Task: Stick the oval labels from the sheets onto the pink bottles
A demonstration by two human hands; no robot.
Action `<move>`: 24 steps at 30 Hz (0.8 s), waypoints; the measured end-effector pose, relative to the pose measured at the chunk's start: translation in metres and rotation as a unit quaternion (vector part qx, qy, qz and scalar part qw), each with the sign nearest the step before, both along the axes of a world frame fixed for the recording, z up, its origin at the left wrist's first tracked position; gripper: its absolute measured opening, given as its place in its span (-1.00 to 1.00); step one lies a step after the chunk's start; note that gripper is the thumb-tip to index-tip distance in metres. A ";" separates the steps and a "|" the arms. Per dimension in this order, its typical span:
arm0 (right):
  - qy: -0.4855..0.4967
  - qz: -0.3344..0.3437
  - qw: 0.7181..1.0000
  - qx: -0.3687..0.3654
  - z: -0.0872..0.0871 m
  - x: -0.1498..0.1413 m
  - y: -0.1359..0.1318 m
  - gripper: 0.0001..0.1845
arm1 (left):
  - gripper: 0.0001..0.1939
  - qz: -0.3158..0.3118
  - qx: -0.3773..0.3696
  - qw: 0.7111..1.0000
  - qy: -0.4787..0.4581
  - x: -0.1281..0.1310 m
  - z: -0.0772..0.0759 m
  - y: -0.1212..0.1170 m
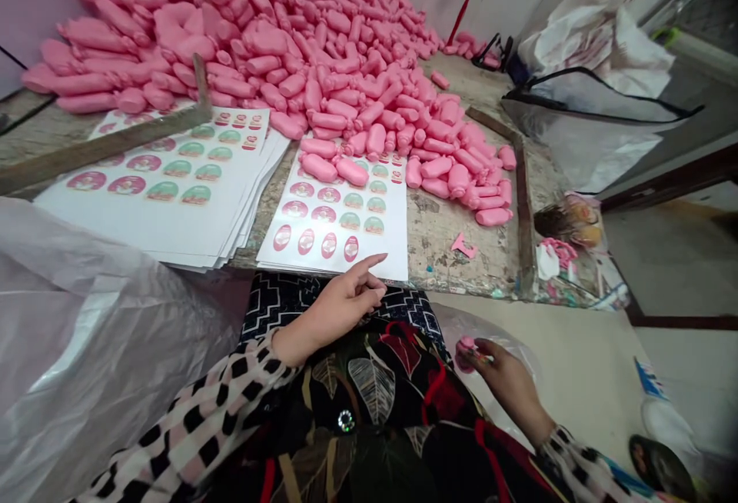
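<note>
My left hand (pixel 340 301) hovers at the front edge of the table, over the near edge of a sticker sheet (pixel 377 253). Its index finger points out to the right, the other fingers are loosely curled, and nothing shows in it. The sheet carries rows of pink and green labels, with pink plastic bottles lying across its far end. Low on the right, beside my lap, my right hand (pixel 510 380) is closed on a small pink bottle (pixel 464 352). The fingers partly cover that bottle. Beneath it is a clear plastic bag (pixel 510 345).
A big heap of pink bottles (pixel 277 34) covers the back of the worn table (pixel 443 245). More label sheets (pixel 155 218) are stacked at left under a wooden strip (pixel 115 138). A wooden rail (pixel 523 218) edges the right side. Translucent plastic (pixel 104 318) bulges at near left.
</note>
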State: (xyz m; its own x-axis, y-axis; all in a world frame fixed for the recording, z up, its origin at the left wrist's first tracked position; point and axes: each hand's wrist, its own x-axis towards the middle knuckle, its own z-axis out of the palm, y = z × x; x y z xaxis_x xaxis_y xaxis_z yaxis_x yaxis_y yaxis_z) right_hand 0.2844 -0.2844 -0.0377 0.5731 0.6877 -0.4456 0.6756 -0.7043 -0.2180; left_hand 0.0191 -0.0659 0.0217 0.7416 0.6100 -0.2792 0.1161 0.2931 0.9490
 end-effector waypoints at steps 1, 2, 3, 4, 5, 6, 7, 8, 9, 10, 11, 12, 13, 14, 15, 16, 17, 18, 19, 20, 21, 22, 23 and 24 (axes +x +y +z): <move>-0.012 0.015 1.000 -0.016 -0.003 -0.001 -0.002 -0.45 | -0.45 0.002 0.002 1.000 0.002 -0.001 -0.001 0.000; -0.024 0.032 0.999 -0.026 -0.003 -0.002 0.000 -0.47 | -0.45 0.004 0.004 1.000 0.002 -0.001 -0.002 0.000; -0.034 0.052 0.998 -0.027 0.001 -0.003 0.005 -0.50 | -0.45 0.006 0.006 1.000 0.003 -0.002 -0.002 0.000; -0.041 0.072 0.997 -0.013 0.007 -0.005 0.014 -0.55 | -0.45 0.007 0.008 1.000 0.004 -0.002 -0.003 0.000; -0.042 0.092 0.995 0.017 0.016 -0.007 0.027 -0.60 | -0.45 0.007 0.009 1.000 0.005 -0.002 -0.003 -0.001; -0.034 0.114 0.991 0.060 0.026 -0.010 0.042 -0.63 | -0.45 0.007 0.010 1.000 0.006 -0.001 -0.004 -0.002; -0.019 0.136 0.984 0.116 0.037 -0.014 0.061 -0.66 | -0.45 0.007 0.013 1.000 0.007 -0.001 -0.004 -0.002; 0.005 0.164 0.971 0.175 0.049 -0.018 0.082 -0.69 | -0.45 0.007 0.018 1.000 0.009 0.000 -0.004 -0.003; 0.030 0.190 0.955 0.227 0.060 -0.024 0.104 -0.72 | -0.45 0.009 0.025 1.000 0.012 0.001 -0.004 -0.004; 0.048 0.209 0.940 0.265 0.070 -0.030 0.128 -0.74 | -0.45 0.009 0.033 0.999 0.015 0.001 -0.005 -0.005; 0.063 0.235 0.927 0.286 0.079 -0.037 0.153 -0.77 | -0.45 0.009 0.040 0.999 0.017 0.001 -0.004 -0.005; 0.065 0.259 0.915 0.303 0.086 -0.044 0.178 -0.79 | -0.46 0.011 0.046 0.999 0.018 0.000 -0.004 -0.005; 0.057 0.276 0.906 0.317 0.091 -0.051 0.202 -0.80 | -0.47 0.015 0.051 0.998 0.019 -0.002 -0.004 -0.005; 0.040 0.291 0.900 0.321 0.094 -0.058 0.226 -0.79 | -0.47 0.022 0.054 0.998 0.019 -0.004 -0.003 -0.004; 0.017 0.300 0.900 0.317 0.096 -0.065 0.248 -0.78 | -0.48 0.030 0.058 0.998 0.021 -0.007 -0.002 -0.004; -0.011 0.303 0.900 0.313 0.096 -0.072 0.268 -0.75 | -0.49 0.039 0.060 0.997 0.022 -0.010 0.000 -0.003; -0.038 0.305 0.900 0.309 0.095 -0.079 0.286 -0.70 | -0.50 0.047 0.061 0.997 0.024 -0.013 0.001 -0.003; -0.064 0.306 0.901 0.301 0.094 -0.086 0.302 -0.63 | -0.50 0.055 0.061 0.996 0.024 -0.016 0.003 -0.002; -0.088 0.308 0.901 0.292 0.093 -0.093 0.315 -0.56 | -0.51 0.061 0.059 0.996 0.025 -0.018 0.005 -0.002; -0.108 0.314 0.902 0.276 0.092 -0.099 0.325 -0.50 | -0.51 0.066 0.055 0.996 0.024 -0.020 0.007 -0.002; -0.123 0.324 0.903 0.254 0.091 -0.104 0.333 -0.47 | -0.52 0.072 0.052 0.996 0.025 -0.022 0.009 -0.002; -0.134 0.335 0.904 0.232 0.090 -0.107 0.338 -0.48 | -0.52 0.076 0.049 0.996 0.027 -0.023 0.011 -0.002; -0.141 0.346 0.904 0.211 0.090 -0.109 0.341 -0.51 | -0.53 0.079 0.046 0.995 0.029 -0.024 0.013 -0.002; -0.145 0.355 0.903 0.195 0.089 -0.110 0.341 -0.54 | -0.54 0.083 0.042 0.995 0.031 -0.024 0.014 -0.001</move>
